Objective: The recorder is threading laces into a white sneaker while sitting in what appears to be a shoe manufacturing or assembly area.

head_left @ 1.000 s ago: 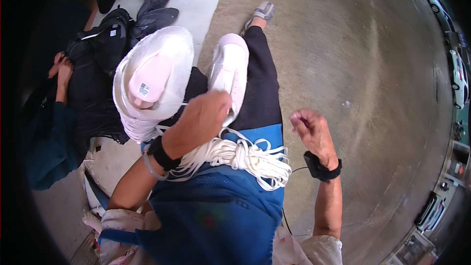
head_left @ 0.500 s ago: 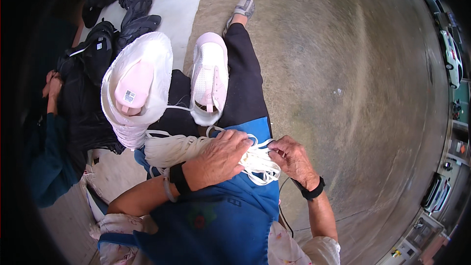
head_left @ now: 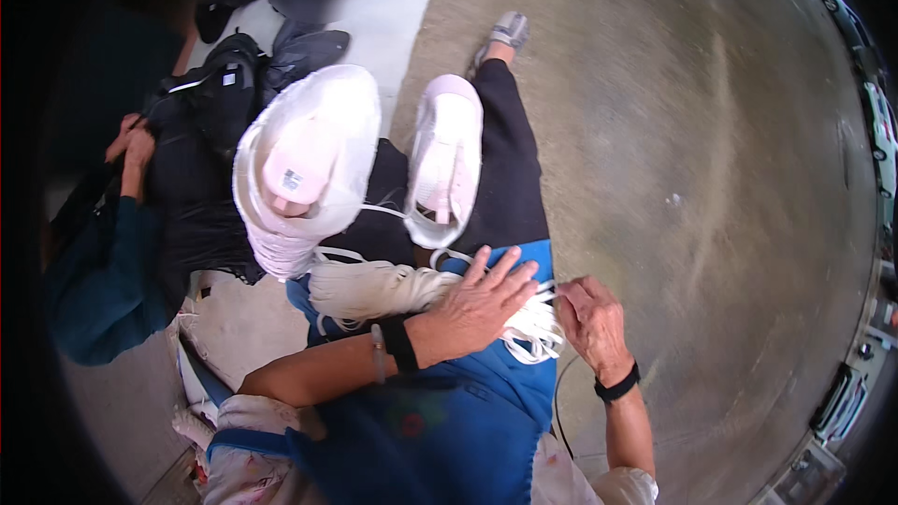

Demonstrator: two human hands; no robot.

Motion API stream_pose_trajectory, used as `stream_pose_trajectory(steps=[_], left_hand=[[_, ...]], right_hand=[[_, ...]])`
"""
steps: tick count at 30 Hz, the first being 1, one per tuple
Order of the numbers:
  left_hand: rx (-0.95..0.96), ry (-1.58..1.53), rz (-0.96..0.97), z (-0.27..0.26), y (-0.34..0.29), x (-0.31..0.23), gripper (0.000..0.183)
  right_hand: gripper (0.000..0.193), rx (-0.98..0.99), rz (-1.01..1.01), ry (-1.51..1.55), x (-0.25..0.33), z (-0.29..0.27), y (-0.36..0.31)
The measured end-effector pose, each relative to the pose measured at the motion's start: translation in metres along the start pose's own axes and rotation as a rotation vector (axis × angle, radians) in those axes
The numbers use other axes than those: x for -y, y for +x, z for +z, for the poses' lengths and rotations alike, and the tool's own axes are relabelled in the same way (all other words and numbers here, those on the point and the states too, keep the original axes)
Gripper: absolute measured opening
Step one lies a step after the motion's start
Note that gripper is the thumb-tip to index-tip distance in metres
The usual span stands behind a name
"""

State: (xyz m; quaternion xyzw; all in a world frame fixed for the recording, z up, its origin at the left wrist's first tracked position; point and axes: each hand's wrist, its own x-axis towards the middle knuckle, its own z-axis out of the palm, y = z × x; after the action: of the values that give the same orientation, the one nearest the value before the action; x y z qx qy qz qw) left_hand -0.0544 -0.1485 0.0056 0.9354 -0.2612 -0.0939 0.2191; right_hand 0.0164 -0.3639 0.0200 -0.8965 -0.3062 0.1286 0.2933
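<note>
A thick bundle of white shoelaces lies across my lap on a blue apron. My left hand rests on its right part, palm down, with the fingers stretched out. At the bundle's looped right end, my right hand has thumb and fingers pinched together on a shoelace; the fingertips are partly hidden. Just beyond the laces, a white and pink shoe upper lies on my leg. To its left stands a nested stack of white and pink shoe uppers, with a pale lace running from it toward the single upper.
Black shoe uppers are piled at the far left, near a white surface. A co-worker's hands and dark green sleeve show at the left. Concrete floor stretches to the right, with parked vehicles along the edge.
My left hand has opened from curled fingers to outstretched ones over the laces. My right hand remains pinched at the looped end. The whole view has shifted, so everything appears further right.
</note>
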Motion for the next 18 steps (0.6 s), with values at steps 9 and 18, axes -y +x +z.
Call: stream_pose_trajectory(steps=[9,18], left_hand=[[-0.036,0.003,-0.021,0.004,-0.003,0.002,0.082],[-0.05,0.154,0.001,0.01,0.0,-0.003,0.073]], right_hand=[[0.007,-0.282,0.467,1.048,-0.014,0.018,-0.003],[0.008,-0.242,0.726,0.984,-0.053,-0.03,0.002]])
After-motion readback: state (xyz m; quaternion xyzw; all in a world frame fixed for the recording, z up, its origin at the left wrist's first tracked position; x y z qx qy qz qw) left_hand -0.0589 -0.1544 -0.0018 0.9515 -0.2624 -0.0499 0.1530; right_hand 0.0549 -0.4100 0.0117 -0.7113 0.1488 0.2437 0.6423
